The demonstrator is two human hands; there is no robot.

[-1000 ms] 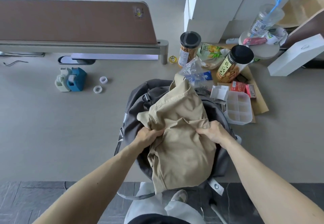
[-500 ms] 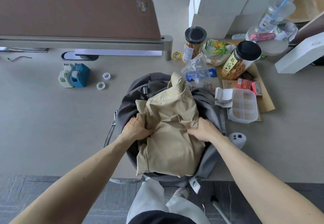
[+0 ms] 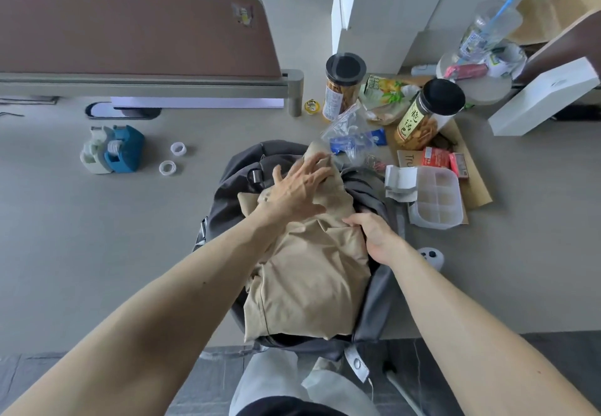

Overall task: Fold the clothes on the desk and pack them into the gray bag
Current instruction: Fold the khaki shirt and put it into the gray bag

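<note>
While the gray bag (image 3: pixel 234 171) lies open on the desk (image 3: pixel 81 236), its near end hanging over the desk edge, the beige garment (image 3: pixel 309 279) sits in its mouth, heaped above the rim rather than sunk inside. The left hand (image 3: pixel 292 188) is spread flat, fingers straight, pressing the garment's far end down near the bag's far rim. The right hand (image 3: pixel 374 233) has its fingers curled on the garment's right edge, hard against the bag's right wall.

The crowding is all on the bag's right and far sides. A crumpled plastic pouch (image 3: pixel 351 136) lies just past the far rim, almost touching the garment's tip. A clear divided box (image 3: pixel 435 197) with a folded white card (image 3: pixel 401 181) sits close against the right wall, red packets (image 3: pixel 437 157) behind it. A white controller (image 3: pixel 431 258) lies just right of the bag, beside the right wrist. Farther beyond stand two black-lidded jars (image 3: pixel 344 87) and a white box (image 3: pixel 543 97).

Left of the bag, well apart, are tape dispensers (image 3: pixel 113 149) and two tape rings (image 3: pixel 178 149). A brown divider (image 3: pixel 136 31) runs beyond the bag's far left.
</note>
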